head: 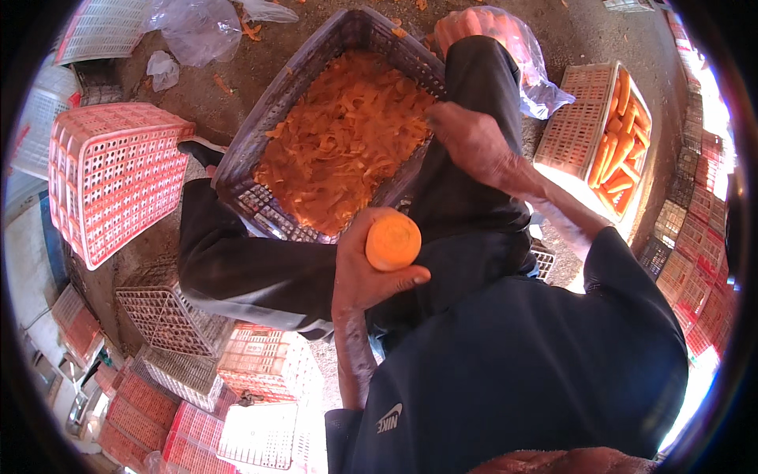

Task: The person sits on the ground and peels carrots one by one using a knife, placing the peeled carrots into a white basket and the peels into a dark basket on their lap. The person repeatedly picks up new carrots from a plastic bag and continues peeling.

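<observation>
My left hand (361, 266) is closed around a thick carrot (393, 239), whose round orange end points up toward the camera. Between my legs stands a dark plastic crate (260, 112) with a deep heap of orange peelings (349, 142) in it. My right hand (468, 139) is curled beside my knee, over the crate's right edge; whatever its fingers may hold is hidden or too small to tell.
At the right, a pale crate (571, 115) holds carrots (619, 151). A clear plastic bag of carrots (491, 29) lies past my knee. A red-and-white crate (130, 183) stands at the left, crumpled plastic bags (198, 29) behind it. More crates (263, 355) are at the lower left.
</observation>
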Demonstrator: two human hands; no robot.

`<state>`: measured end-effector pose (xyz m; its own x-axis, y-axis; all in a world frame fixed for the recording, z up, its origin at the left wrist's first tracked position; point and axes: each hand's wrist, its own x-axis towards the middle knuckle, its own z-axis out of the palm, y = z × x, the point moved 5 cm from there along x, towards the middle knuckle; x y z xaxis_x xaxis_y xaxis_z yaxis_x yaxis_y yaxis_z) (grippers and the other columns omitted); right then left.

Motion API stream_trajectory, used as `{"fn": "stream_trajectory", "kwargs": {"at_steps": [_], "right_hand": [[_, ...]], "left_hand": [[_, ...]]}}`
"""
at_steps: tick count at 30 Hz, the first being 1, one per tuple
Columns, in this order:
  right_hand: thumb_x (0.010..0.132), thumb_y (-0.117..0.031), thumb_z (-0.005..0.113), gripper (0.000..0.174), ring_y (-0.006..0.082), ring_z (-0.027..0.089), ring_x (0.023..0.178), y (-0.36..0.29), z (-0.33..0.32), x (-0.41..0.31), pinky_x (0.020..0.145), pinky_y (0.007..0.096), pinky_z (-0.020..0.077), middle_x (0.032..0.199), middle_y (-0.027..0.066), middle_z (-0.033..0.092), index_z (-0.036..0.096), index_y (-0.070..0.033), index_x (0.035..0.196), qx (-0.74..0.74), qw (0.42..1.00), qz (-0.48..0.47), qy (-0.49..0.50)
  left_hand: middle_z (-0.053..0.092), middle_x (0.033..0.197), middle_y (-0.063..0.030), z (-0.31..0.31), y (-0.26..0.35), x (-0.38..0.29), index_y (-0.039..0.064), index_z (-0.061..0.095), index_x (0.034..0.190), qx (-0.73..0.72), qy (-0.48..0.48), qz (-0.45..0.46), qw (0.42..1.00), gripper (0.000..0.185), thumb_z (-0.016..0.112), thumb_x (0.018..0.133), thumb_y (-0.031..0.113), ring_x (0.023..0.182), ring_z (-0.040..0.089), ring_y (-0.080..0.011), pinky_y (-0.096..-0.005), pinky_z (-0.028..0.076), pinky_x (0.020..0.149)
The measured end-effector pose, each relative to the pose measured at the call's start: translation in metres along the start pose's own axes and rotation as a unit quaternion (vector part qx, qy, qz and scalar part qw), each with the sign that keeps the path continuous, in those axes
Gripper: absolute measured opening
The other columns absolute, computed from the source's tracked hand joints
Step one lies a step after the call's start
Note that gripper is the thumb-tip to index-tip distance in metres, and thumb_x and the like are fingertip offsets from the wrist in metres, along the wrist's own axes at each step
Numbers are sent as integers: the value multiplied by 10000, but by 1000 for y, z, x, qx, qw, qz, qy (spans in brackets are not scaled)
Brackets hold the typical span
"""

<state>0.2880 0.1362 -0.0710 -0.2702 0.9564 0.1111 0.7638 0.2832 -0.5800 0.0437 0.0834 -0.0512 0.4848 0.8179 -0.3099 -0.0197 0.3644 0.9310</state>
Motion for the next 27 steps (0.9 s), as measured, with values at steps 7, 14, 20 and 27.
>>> {"fn": "stream_trajectory", "kwargs": {"at_steps": [7, 14, 20, 27], "right_hand": [[975, -94, 671, 313, 425, 680, 911, -47, -12, 0, 745, 465, 567, 997, 209, 664, 600, -4, 1266, 135, 990, -29, -10], [1106, -241, 576, 272, 167, 639, 847, -40, 18, -24, 773, 351, 540, 966, 70, 655, 617, -3, 1230, 420, 875, 219, -102], [1125, -285, 546, 291, 120, 601, 973, -61, 47, -20, 901, 312, 505, 1030, 28, 665, 662, -29, 1198, 573, 758, 303, -76], [1095, -322, 609, 364, 93, 604, 1126, -54, 47, -33, 975, 299, 496, 1140, 1, 706, 685, -72, 1349, 541, 776, 321, -48]], "left_hand": [[688, 950, -108, -22, -40, 4, -9, 502, 1310, -154, 104, 12, 982, 828, 961, 745, 386, 814, 700, -210, -316, 577, 740], [580, 1381, -158, -44, -31, -8, 71, 379, 1522, -234, 222, 99, 941, 920, 860, 853, 481, 1269, 592, -291, -485, 500, 1071], [553, 1431, -104, -41, 20, 3, 162, 390, 1537, -271, 170, 258, 911, 855, 870, 830, 210, 1399, 505, -344, -596, 286, 1254], [589, 1394, -110, -38, 7, 3, 124, 556, 1425, -416, 173, 268, 852, 649, 791, 820, 111, 1392, 506, -368, -613, 267, 1261]]}}
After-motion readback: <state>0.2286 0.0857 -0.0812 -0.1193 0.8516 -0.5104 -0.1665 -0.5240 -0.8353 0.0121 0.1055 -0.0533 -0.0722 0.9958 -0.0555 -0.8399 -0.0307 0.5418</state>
